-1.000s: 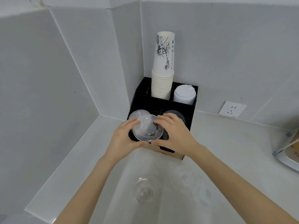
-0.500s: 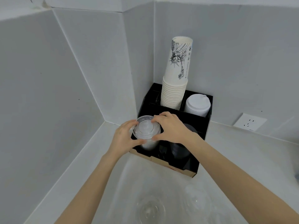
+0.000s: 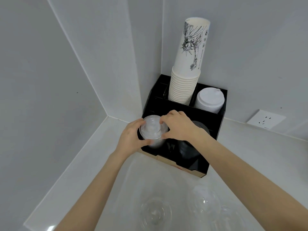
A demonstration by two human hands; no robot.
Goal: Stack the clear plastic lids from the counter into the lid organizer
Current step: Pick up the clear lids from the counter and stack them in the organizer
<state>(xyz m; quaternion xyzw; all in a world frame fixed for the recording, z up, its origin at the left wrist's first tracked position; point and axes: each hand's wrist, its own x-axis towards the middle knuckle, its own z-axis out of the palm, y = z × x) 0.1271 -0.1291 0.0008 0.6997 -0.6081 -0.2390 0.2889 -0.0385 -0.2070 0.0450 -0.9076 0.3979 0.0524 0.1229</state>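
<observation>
A clear plastic lid (image 3: 152,129) sits on top of a stack of clear lids in the front left slot of the black lid organizer (image 3: 215,130). My left hand (image 3: 131,139) grips the lid's left rim and my right hand (image 3: 178,125) pinches its right rim from above. More clear lids lie on the white counter near me: one (image 3: 155,212) at centre and others (image 3: 206,202) to its right.
The organizer stands in the wall corner. Its back slots hold a tall stack of white paper cups (image 3: 186,77) and white lids (image 3: 209,100); black lids (image 3: 191,147) fill the front right slot. A wall socket (image 3: 265,119) is at the right.
Both hands carried the clear lid forward and down onto the stack in the front left slot. The camera moved closer to the organizer.
</observation>
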